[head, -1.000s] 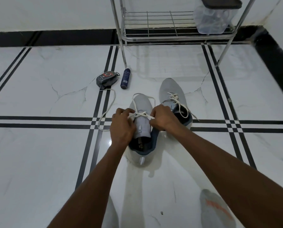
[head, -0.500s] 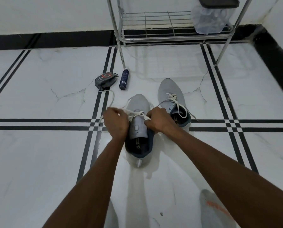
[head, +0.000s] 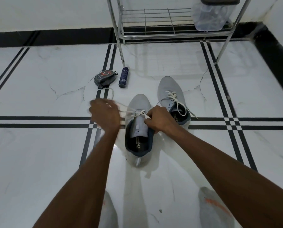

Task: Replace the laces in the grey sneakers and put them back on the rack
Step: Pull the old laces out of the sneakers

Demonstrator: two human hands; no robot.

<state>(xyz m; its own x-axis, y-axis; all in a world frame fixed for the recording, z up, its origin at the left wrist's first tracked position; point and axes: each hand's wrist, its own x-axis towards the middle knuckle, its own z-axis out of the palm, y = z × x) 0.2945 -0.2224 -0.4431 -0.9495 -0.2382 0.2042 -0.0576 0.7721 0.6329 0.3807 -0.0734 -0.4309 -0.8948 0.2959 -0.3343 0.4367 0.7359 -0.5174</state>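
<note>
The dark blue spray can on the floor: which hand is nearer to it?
Left. The left hand is just below the spray can; the right hand is farther right, at the near sneaker.

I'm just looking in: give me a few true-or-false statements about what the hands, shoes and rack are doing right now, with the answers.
1. Both grey shoes stand on the rack. False: the near shoe and the far shoe are on the floor, in front of the rack.
2. The left hand pulls white lace out to the side of the near shoe. True.
3. The right hand rests on the far shoe. False: it grips lace at the near shoe.
4. A dark blue can lies on the floor beside a rack leg. True.
5. The far shoe has no lace. False: a white lace is threaded in it.
</note>
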